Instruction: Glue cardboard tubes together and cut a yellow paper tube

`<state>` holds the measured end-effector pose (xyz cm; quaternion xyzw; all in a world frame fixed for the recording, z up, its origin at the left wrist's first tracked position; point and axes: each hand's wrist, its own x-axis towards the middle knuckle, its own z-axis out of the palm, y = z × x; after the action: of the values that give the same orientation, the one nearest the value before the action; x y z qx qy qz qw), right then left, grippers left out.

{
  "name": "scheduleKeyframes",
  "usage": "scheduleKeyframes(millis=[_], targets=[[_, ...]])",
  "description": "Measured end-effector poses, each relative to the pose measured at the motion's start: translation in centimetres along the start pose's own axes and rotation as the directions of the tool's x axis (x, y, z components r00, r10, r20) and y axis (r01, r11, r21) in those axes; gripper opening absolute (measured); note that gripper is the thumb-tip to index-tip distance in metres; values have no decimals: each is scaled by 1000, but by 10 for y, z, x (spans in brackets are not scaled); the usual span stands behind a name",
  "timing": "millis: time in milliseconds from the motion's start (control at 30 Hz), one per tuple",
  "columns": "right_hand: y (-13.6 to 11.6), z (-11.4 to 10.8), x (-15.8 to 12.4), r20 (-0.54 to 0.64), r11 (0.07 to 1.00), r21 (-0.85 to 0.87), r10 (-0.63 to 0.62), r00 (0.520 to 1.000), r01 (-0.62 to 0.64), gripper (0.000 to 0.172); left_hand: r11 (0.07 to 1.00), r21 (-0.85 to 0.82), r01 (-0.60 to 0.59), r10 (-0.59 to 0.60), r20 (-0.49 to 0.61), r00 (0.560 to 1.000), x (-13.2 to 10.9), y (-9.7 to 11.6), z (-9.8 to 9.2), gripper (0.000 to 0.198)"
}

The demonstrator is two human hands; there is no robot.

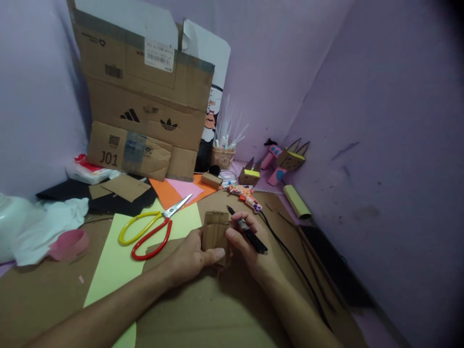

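A small folded cardboard box (214, 233) stands upright above the cardboard-covered table. My left hand (194, 256) is closed around its left side and lower edge, thumb across the front. On the other side, my right hand (255, 241) touches the box's right edge with the thumb. That same hand grips a black pen (250, 232), whose tip points up and left. Scissors (163, 220) with one yellow and one red handle lie spread apart to the left, on a pale yellow-green paper sheet (108, 256). Some fingers behind the box are hidden.
A patterned glue gun (246, 195) lies just beyond my right hand, its black cord (290, 261) running down the right side. Large cardboard boxes (145, 96) lean at the back. A yellowish tube (297, 202) rests by the right wall. A pink paper ring (68, 245) lies left.
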<state>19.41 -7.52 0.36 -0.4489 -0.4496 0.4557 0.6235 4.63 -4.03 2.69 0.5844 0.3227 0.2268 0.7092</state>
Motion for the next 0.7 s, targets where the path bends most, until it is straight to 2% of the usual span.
scheduleKeyframes(millis=[200,367,700], targets=[[-5,2,0,-35,999,-51,-15,999,13,28,998,47,-31,32,-29,999,-1,7,4,26],[-8,4,-2,-34,998,-61,-29,999,27,27,991,129,25,-27,12,1000,-6,16,5,24],[-7,8,-3,-101,995,-96,-30,994,21,30,997,-70,-39,34,-77,996,2,-6,3,33]])
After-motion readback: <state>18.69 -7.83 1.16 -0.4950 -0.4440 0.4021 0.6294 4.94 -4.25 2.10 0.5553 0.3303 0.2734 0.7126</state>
